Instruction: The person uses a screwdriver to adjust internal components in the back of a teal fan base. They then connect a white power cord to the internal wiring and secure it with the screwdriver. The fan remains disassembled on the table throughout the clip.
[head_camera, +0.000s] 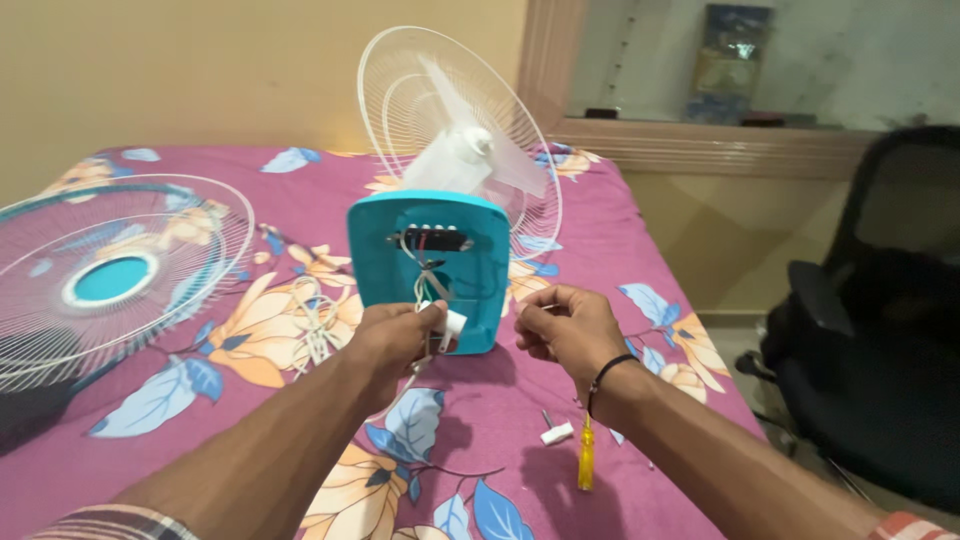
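Left hand (395, 335) pinches white wires (432, 300) on glossy turquoise fan base (425, 270); right hand (565, 325) curled shut.

Single head-worn view, angled down and forward from close range over the bed (620, 250), facing the far wall (200, 70).

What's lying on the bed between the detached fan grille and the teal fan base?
In the head view, a coiled white cord lies on the floral bedsheet between the detached grille and the teal fan base.
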